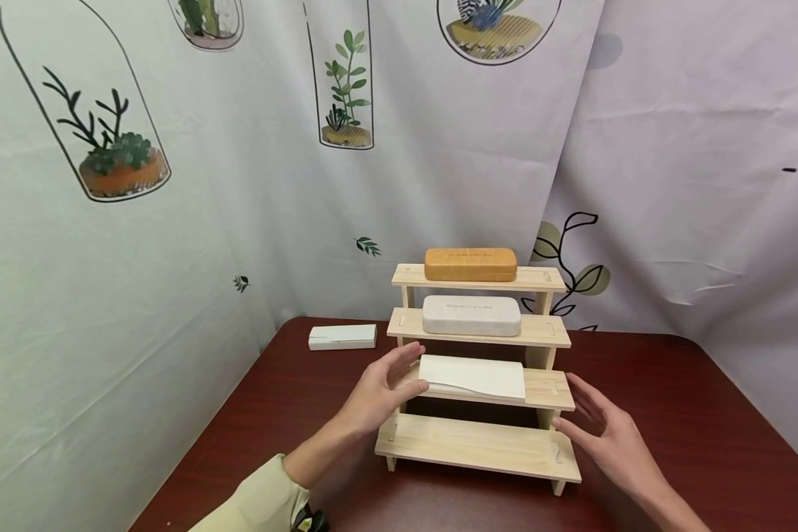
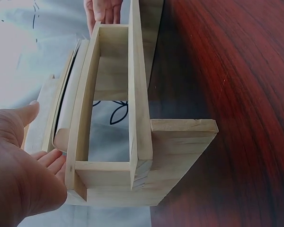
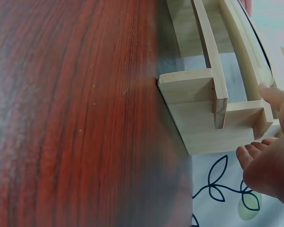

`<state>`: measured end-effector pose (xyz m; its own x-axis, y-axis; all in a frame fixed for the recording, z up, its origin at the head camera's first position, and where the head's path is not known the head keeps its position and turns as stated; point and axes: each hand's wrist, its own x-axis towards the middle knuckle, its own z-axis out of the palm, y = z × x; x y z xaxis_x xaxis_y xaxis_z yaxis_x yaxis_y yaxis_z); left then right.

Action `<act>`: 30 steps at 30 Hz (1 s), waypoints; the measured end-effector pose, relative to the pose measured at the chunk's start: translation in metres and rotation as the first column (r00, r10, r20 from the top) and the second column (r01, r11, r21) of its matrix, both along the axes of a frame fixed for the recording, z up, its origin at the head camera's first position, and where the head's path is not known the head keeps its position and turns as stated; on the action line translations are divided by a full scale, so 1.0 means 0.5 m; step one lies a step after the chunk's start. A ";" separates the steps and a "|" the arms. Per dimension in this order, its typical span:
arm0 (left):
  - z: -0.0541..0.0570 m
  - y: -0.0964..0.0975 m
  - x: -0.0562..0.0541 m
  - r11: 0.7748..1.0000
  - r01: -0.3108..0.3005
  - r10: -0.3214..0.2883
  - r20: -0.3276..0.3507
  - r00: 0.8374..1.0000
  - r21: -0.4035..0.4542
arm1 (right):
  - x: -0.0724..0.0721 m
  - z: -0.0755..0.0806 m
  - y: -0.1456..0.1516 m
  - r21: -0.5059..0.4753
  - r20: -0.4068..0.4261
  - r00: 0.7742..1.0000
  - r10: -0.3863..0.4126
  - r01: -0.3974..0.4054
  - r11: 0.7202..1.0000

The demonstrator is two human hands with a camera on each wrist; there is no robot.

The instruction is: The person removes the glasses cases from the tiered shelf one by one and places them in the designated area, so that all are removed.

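A wooden stepped stand (image 1: pixel 472 445) with several tiers stands on the dark red table. On its second tier from the bottom lies a flat white case (image 1: pixel 472 375) with a flap along its front. At that case's left end is my left hand (image 1: pixel 374 393), thumb and fingers spread apart; contact with the case is hard to tell. My right hand (image 1: pixel 610 440) is beside the same tier's right end, fingers loosely extended, with nothing in its grasp. Higher up sit a pale grey-white case (image 1: pixel 471 316) and, on the top tier, an orange-brown case (image 1: pixel 471 264).
Another white folded case (image 1: pixel 342 338) lies on the table (image 1: pixel 292 391), left of the stand near the back. A pale curtain (image 1: pixel 253 148) printed with plants hangs behind and along the left side. The bottom tier of the stand is bare wood.
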<state>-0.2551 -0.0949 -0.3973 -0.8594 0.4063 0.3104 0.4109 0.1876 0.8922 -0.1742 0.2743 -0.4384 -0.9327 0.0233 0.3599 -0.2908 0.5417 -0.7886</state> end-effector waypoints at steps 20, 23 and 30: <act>0.015 0.004 -0.006 0.992 0.012 -0.014 -0.018 1.000 -0.122 | -0.017 0.011 -0.011 0.005 -0.005 1.000 0.007 -0.007 1.000; 0.016 0.004 -0.007 0.989 0.009 -0.011 -0.015 1.000 -0.148 | -0.020 0.013 -0.012 0.005 -0.008 1.000 0.008 -0.008 1.000; 0.019 0.006 -0.011 0.982 -0.006 0.000 -0.031 1.000 -0.188 | -0.022 0.017 -0.011 -0.028 -0.022 0.999 0.024 -0.025 0.999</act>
<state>-0.2605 -0.0920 -0.3879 -0.8519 0.4577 0.2545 0.4365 0.3523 0.8278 -0.1853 0.2690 -0.4298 -0.9251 0.0113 0.3796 -0.3208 0.5116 -0.7970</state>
